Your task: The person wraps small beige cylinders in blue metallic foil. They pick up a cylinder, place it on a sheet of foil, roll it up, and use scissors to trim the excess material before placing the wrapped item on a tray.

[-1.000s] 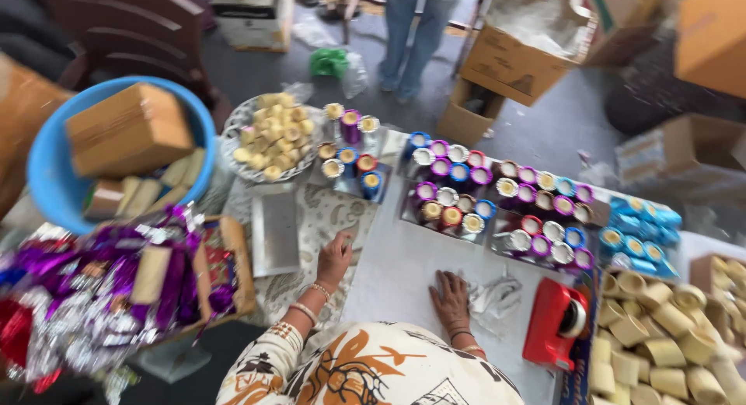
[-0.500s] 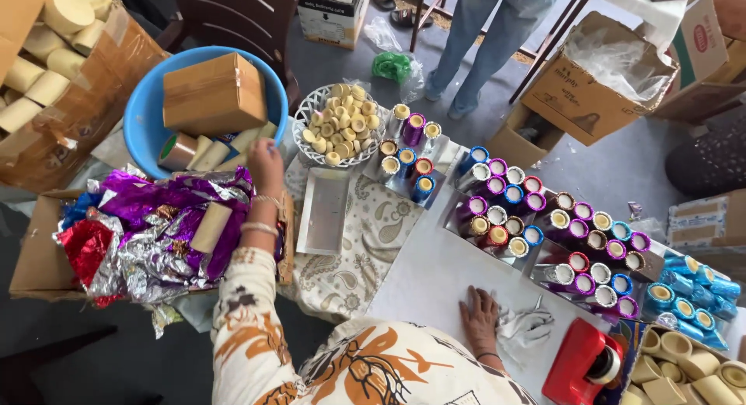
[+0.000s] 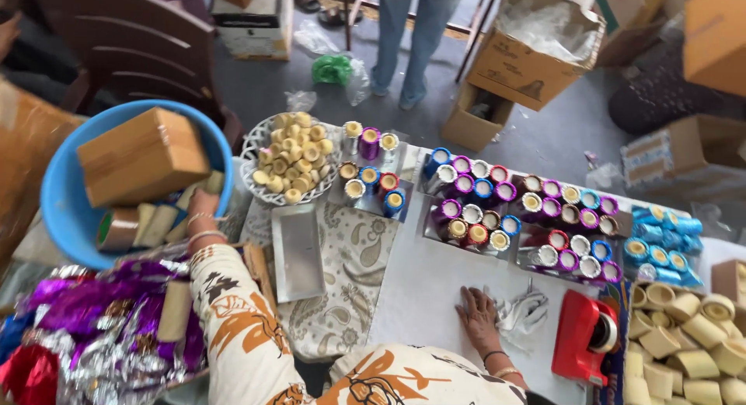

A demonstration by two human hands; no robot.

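At the left of the frame, the left hand (image 3: 203, 207) reaches into the blue tub (image 3: 58, 211), touching the tan cardboard tubes (image 3: 155, 222) under a brown box (image 3: 144, 156); whether its fingers are spread or pinching cannot be told. A clean pick probably means taking one smooth tube by its side. At lower centre, the right hand (image 3: 478, 315) lies spread flat on the white table (image 3: 435, 281), beside crumpled clear wrap (image 3: 524, 312). Shiny foil-wrapped rolls (image 3: 505, 218) stand above it.

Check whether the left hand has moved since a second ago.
Yes. The left hand left the patterned cloth and reached leftward into the round blue plastic tub.
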